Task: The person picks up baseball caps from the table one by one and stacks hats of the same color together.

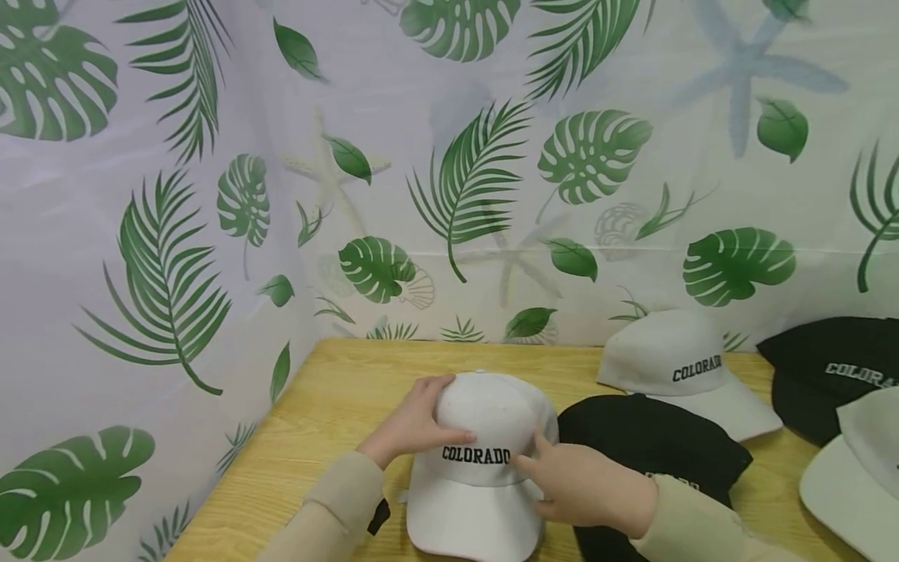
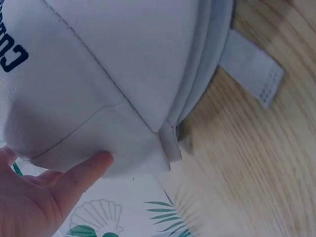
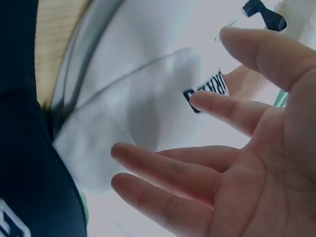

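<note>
A white baseball cap (image 1: 485,406) with black COLORADO lettering sits on the wooden table, its brim toward me. Layered edges under its crown and a pale strap (image 2: 253,69) sticking out show in the left wrist view. My left hand (image 1: 414,417) rests on the left side of the crown, thumb across the front above the lettering and fingers spread toward the top. In the left wrist view one extended finger (image 2: 84,177) lies against the fabric. On the other side, my right hand (image 1: 586,480) has its fingers spread and extended, fingertips right at the crown beside the lettering.
A black cap (image 1: 646,425) stands close to the white one, partly behind my right forearm. Farther right are another white COLORADO cap (image 1: 663,351), a black one (image 1: 836,390) and a white one (image 1: 857,476) cut by the frame. Leaf-printed cloth (image 1: 492,312) borders the table's back and left.
</note>
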Available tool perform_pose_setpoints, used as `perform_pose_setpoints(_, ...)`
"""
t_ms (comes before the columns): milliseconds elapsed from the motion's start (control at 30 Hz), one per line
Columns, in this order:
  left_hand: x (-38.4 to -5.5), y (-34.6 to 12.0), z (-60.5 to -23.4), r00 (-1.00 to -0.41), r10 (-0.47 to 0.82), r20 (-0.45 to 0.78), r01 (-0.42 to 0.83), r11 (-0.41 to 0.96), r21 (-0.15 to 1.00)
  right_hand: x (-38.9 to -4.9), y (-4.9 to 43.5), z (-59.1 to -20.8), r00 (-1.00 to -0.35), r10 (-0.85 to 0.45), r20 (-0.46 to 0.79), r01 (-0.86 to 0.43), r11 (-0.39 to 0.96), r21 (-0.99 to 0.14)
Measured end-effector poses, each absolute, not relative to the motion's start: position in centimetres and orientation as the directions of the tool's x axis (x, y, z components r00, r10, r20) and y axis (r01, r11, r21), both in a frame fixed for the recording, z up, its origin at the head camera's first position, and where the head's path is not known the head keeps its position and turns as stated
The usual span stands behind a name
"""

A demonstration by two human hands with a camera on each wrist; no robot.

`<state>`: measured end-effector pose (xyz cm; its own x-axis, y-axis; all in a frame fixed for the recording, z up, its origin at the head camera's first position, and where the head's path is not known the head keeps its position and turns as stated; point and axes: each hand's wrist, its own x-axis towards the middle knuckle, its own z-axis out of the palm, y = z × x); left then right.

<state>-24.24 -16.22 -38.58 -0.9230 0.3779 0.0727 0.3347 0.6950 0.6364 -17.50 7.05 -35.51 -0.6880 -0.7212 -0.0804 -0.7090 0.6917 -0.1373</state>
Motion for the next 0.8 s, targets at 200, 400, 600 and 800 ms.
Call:
perform_pose_setpoints(200, -24.7, -16.6, -38.6, -0.933, 0.353, 0.071, 0.313, 0.699, 0.643, -18.0, 6.4, -36.3, -0.653, -0.755, -0.059, -0.746, 0.654, -0.125)
perform_pose_setpoints(400, -25.7, -17.4, -39.1, -0.951, 0.3, 0.077, 0.276, 0.707, 0.652, -17.9, 5.0, -37.0, -0.653, -0.732, -0.194, -0.722, 0.679, -0.131)
perform_pose_setpoints(600, -26.1, -17.7, -39.1, -0.954, 0.291, 0.072, 0.264, 0.703, 0.661, -17.6, 4.3, -37.6, -0.655, -0.719, -0.231, -0.718, 0.688, -0.106)
perform_pose_setpoints(800, -26.5, -17.9, -39.5, -0.953, 0.298, 0.055, 0.255, 0.691, 0.677, -17.4, 4.2, -37.4, -0.664, -0.71, -0.234, -0.704, 0.7, -0.124)
